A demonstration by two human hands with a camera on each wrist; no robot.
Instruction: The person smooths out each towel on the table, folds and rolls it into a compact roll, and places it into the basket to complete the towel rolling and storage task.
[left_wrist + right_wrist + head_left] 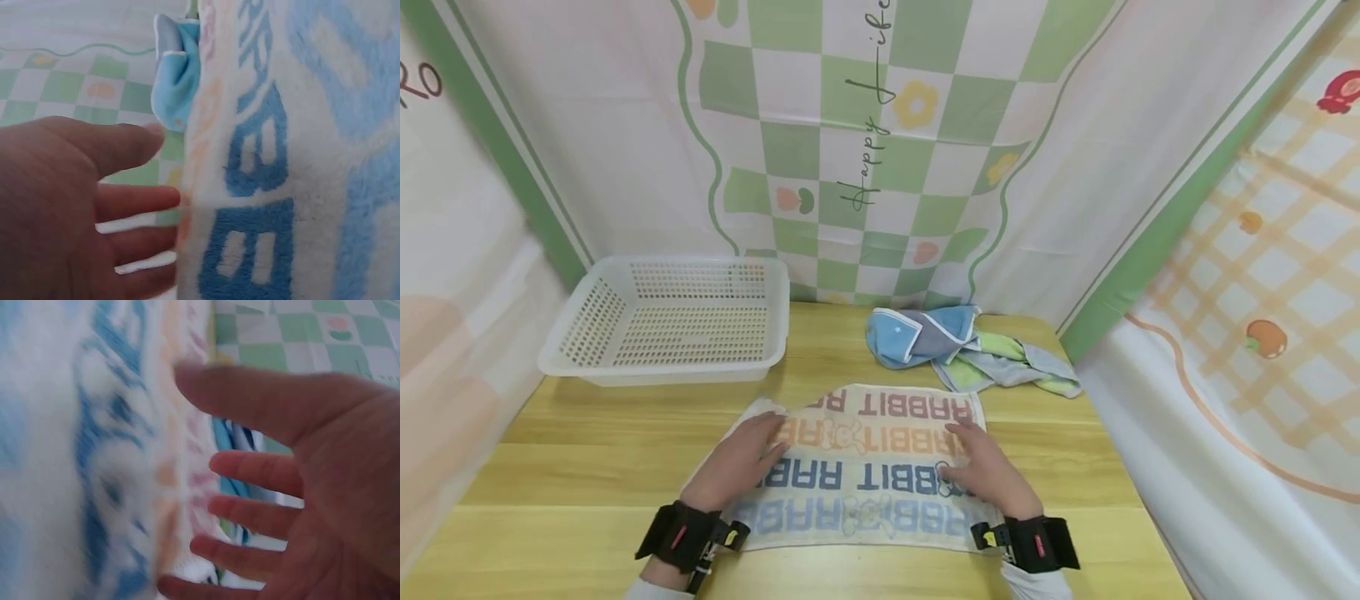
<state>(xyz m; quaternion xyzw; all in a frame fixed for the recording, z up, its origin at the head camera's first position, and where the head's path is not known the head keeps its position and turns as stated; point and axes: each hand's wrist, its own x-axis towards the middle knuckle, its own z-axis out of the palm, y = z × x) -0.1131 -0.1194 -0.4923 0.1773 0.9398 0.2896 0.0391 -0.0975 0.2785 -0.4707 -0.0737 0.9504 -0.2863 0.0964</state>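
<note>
A cream towel (850, 462) printed with rows of RABBIT lettering lies spread on the wooden table, its upper left corner uneven. My left hand (741, 458) is over the towel's left side, fingers extended and thumb apart; in the left wrist view the fingertips (165, 197) come up to the cloth, and contact is hard to tell. Over the right side is my right hand (992, 471), fingers spread and relaxed. The right wrist view shows its thumb (237, 394) in front of the towel (119, 469), with nothing pinched.
A white perforated plastic basket (677, 371) stands at the back left of the table (820, 575). At the back right lie a crumpled blue and grey cloth (925, 333) and a green and grey cloth (1000, 367). A patterned curtain (865, 167) hangs behind the table.
</note>
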